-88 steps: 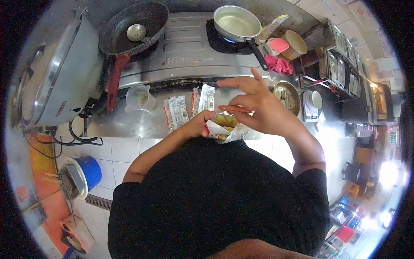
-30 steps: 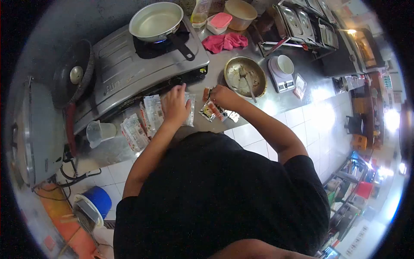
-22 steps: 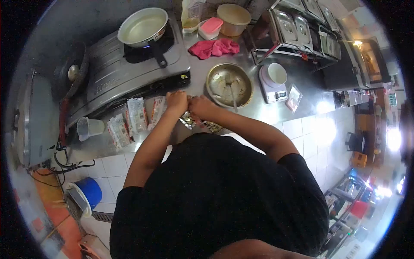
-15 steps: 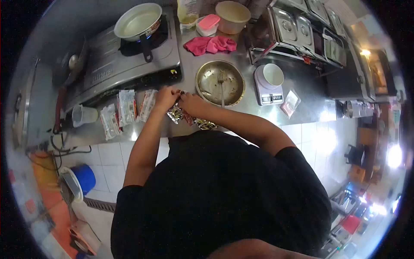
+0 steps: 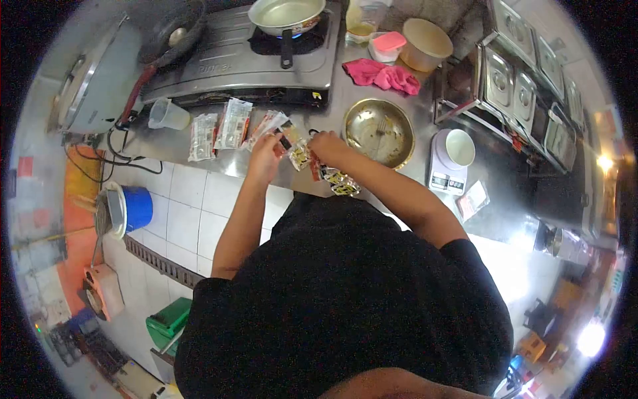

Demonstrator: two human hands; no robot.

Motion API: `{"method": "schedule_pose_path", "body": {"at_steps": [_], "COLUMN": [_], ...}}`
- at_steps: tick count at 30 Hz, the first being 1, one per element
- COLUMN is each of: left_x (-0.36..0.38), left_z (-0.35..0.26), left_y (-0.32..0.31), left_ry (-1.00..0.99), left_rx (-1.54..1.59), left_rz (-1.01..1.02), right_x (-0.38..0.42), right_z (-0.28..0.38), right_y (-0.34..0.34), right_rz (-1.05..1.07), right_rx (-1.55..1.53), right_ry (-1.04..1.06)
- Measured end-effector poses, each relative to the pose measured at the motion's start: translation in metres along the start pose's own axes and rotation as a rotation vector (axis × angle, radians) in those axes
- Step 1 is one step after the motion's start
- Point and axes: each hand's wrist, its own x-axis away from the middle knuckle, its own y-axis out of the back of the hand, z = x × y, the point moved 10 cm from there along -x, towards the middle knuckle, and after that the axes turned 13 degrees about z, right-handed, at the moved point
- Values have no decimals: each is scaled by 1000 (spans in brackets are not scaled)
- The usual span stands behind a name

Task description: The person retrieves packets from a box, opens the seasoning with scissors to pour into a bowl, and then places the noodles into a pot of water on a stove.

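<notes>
Holding a strip of small seasoning sachets [image 5: 300,157] between them, the left hand [image 5: 266,155] and the right hand [image 5: 327,147] now meet above the front edge of the counter [image 5: 166,149], just in front of the gas stove [image 5: 266,56]. Half a second ago both hands were already pinched on the strip; since then they have stayed closed on it, and the tail of the strip [image 5: 339,182] now hangs lower, past the counter edge toward the person's body. About a second ago the left hand lay flat on the noodle packets [image 5: 226,126]; it has left them, and they lie untouched in a row beside the plastic measuring cup [image 5: 166,114]. Each hand is closed in a fingertip pinch on the sachets; whether a tear has started cannot be told. The metal bowl [image 5: 379,131] with a fork in it sits just right of the hands, the scale [image 5: 446,169] beyond it. The pan [image 5: 286,13] remains on the lit burner. Judged from this, work has moved from the packets to separating or opening the sachets.
</notes>
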Motion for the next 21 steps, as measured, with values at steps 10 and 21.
{"method": "schedule_pose_path", "body": {"at_steps": [10,21], "left_x": [4,-20], "left_z": [-34,-44], "left_y": [12,-51], "left_ry": [-112,213], "left_rx": [-243,-8], "left_rz": [-75,272], "right_x": [59,24], "right_z": [-29,-15], "right_y": [97,103], "right_rz": [-248,-286], "right_rx": [-662,-1084], "right_ry": [-70,57]}}
